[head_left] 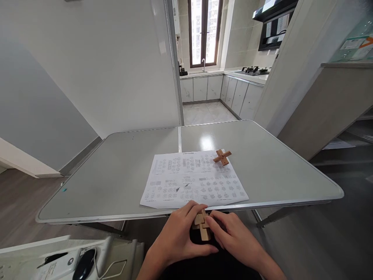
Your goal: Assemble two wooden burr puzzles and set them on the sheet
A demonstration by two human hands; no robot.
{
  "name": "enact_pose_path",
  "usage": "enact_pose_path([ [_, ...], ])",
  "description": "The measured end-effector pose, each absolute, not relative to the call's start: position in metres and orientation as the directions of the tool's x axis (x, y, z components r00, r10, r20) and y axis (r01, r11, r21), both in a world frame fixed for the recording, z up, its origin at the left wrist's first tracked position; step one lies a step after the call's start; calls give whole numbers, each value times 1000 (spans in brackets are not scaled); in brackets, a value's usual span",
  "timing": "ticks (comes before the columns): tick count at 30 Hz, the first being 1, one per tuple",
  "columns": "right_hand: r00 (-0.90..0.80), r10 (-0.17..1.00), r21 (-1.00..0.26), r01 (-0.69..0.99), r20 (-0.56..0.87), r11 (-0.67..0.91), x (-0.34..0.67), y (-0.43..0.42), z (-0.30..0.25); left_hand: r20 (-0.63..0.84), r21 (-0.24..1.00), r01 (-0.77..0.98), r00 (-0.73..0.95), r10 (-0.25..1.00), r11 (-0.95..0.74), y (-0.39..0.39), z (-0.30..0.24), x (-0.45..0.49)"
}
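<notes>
Between my two hands, just off the table's near edge, is a light wooden interlocking puzzle [201,225] made of notched blocks. My left hand [182,229] curls around its left and far side, fingers over the top and thumb stretched out below. On the right, my right hand [230,231] pinches the puzzle's side with bent fingers. Some of the blocks are covered by my fingers. A printed sheet [175,196] with rows of small diagrams lies on the table past my hands. On its far right corner rests a darker wooden cross-shaped puzzle [222,157].
The grey folding table [116,175] has a metal rim and a centre seam. At lower left, a low pale surface holds a black computer mouse [84,265], a white box [60,268] and a cable. A kitchen counter [215,73] stands beyond the doorway.
</notes>
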State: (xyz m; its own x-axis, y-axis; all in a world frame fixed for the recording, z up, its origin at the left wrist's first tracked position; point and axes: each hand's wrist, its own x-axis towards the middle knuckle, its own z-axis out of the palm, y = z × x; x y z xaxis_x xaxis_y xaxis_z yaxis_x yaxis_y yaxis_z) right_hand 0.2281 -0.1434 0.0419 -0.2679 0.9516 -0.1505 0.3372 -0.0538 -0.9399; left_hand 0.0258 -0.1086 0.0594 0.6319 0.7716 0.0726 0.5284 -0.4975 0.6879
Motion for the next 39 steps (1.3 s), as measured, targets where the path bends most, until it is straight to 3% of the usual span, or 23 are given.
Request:
enact_pose_path([
  [12, -275, 955, -957, 289, -110, -27, 228, -144, 41, -23, 791, 512, 571, 821, -334, -113, 53, 22],
  [18, -306, 947, -995, 62, -99, -84, 231, -145, 40, -54, 876, 424, 558, 828, -228, -115, 60, 20],
  [23, -360, 931, -998, 41, -65, -54, 236, -147, 40, -12, 901, 368, 549, 836, -229, -115, 58, 16],
  [31, -374, 927, -989, 143, -29, 27, 234, -148, 39, 56, 936, 272, 515, 855, -225, -116, 53, 14],
  [39, -505, 855, -991, -9, -114, -137, 235, -151, 39, 128, 911, 261, 554, 822, -318, -112, 54, 13],
])
